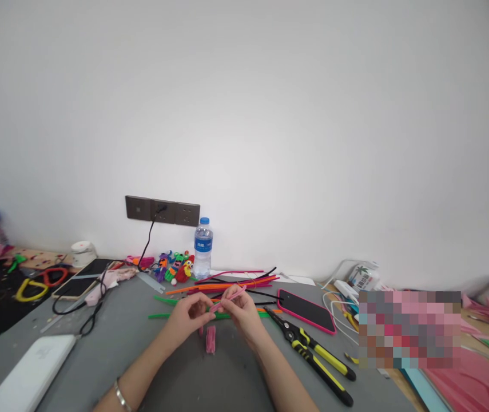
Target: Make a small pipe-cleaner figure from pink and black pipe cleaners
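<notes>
Grey table [124,337] against white wall. Pink-cased phone [306,310] lies right of hands; yellow-handled pliers [313,352] just beside it, nearer viewer. Water bottle [203,247] upright at wall. Loose pipe cleaners [227,284] spread behind hands. Left hand [186,317] and right hand [242,312] close together above table, fingertips pinched on pink pipe cleaner [227,300] spanning between them. Small pink folded piece [210,339] on table just below hands.

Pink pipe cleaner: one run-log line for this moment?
left hand: pinches pink pipe cleaner | right hand: pinches it too | pliers: on table, untouched
</notes>
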Demonstrator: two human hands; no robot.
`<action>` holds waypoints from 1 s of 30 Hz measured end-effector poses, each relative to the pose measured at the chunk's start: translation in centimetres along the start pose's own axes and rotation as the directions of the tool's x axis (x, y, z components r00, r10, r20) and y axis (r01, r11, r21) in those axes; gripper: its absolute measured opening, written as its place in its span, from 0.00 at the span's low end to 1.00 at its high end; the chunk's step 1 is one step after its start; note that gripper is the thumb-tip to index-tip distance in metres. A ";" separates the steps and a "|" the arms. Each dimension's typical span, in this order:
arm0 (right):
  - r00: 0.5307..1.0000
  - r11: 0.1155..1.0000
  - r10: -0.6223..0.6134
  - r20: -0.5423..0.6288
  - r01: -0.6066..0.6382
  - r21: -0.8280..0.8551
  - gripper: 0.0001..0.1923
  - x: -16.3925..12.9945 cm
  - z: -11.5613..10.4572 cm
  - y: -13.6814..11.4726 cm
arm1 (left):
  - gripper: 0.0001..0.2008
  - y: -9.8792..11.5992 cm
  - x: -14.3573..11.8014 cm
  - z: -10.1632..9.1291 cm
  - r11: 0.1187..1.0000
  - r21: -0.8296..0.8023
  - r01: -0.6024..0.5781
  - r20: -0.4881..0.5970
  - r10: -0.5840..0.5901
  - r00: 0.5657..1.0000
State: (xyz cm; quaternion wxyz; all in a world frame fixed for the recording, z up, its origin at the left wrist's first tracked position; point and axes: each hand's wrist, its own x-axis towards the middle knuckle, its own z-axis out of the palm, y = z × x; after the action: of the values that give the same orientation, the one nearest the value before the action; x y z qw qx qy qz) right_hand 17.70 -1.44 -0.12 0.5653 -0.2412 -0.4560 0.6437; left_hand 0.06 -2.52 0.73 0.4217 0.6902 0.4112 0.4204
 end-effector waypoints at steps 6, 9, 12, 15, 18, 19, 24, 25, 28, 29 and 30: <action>1.000 1.000 -0.010 0.002 0.010 0.007 0.17 -0.2 0.4 0.0 | 0.07 -0.5 0.3 -0.3 0.996 0.008 -0.083 -0.198 0.083 0.977; 1.000 1.000 0.000 0.003 0.000 0.013 0.18 -0.3 0.6 -0.1 | 0.06 -0.4 0.3 -0.4 0.996 -0.035 -0.088 -0.229 0.078 0.970; 1.000 1.000 0.003 -0.015 -0.003 0.003 0.19 -0.3 0.7 -0.2 | 0.06 -0.2 0.3 -0.4 0.995 -0.037 -0.093 -0.248 0.081 0.965; 1.000 1.000 -0.001 -0.025 0.000 -0.007 0.19 -0.3 0.7 -0.2 | 0.05 0.0 0.1 -0.4 0.993 0.010 -0.114 -0.256 0.113 0.960; 1.000 1.000 -0.015 -0.015 0.015 0.011 0.19 -0.2 0.6 -0.1 | 0.06 0.0 0.1 -0.5 0.991 0.040 -0.130 -0.249 0.136 0.959; 1.000 1.000 -0.019 -0.016 0.019 0.014 0.18 -0.2 0.5 -0.1 | 0.06 0.0 0.1 -0.5 0.991 0.040 -0.131 -0.245 0.137 0.960; 0.999 0.997 0.018 -0.051 -0.021 -0.068 0.16 -0.1 0.2 0.4 | 0.07 -0.1 0.2 -0.4 0.985 -0.105 -0.133 -0.244 0.105 0.964; 0.998 0.995 0.028 -0.060 -0.034 -0.095 0.16 -0.1 0.2 0.4 | 0.08 0.0 0.2 -0.3 0.979 -0.165 -0.122 -0.247 0.079 0.966; 0.997 0.983 0.038 -0.060 -0.048 -0.177 0.16 -0.1 0.4 0.6 | 0.11 0.2 0.1 0.0 0.947 -0.319 -0.029 -0.231 -0.048 0.972; 0.998 0.978 0.040 -0.050 -0.050 -0.200 0.15 -0.2 0.5 0.7 | 0.12 0.3 0.1 0.1 0.935 -0.354 0.008 -0.222 -0.092 0.971; 0.998 0.975 0.042 -0.040 -0.050 -0.216 0.15 -0.3 0.6 0.8 | 0.13 0.4 0.1 0.2 0.922 -0.385 0.037 -0.219 -0.130 0.967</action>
State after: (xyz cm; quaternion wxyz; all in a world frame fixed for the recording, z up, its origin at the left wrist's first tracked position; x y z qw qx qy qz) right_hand 16.84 -1.84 -0.52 0.5285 -0.3233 -0.5078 0.5986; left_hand 0.31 -2.64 1.08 0.5116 0.5218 0.3997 0.5534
